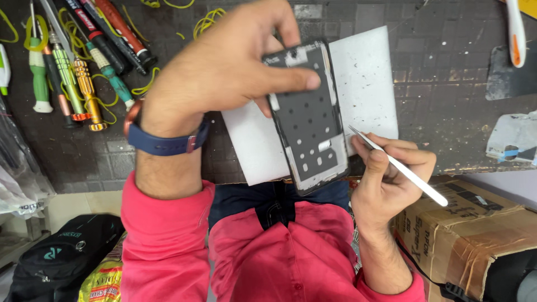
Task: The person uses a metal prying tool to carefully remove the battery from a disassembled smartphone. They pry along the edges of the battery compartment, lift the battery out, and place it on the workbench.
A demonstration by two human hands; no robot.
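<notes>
- The left hand [224,67] has its grip pinched on a black phone frame [309,120], thumb across the face, holding it above a white sheet [366,78] on the dark tabletop [447,56].
- The right hand [389,173] pinches silver tweezers [394,164], tip just beside the frame's edge.
- Screwdrivers [78,72] lie well apart.

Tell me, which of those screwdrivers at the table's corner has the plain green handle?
The outermost screwdriver, at the far edge of the bunch beside a yellow rubber band. Its handle is solid light green with a white tip; its neighbours are yellow-green metallic, orange-gold, teal, or black and red.
</notes>
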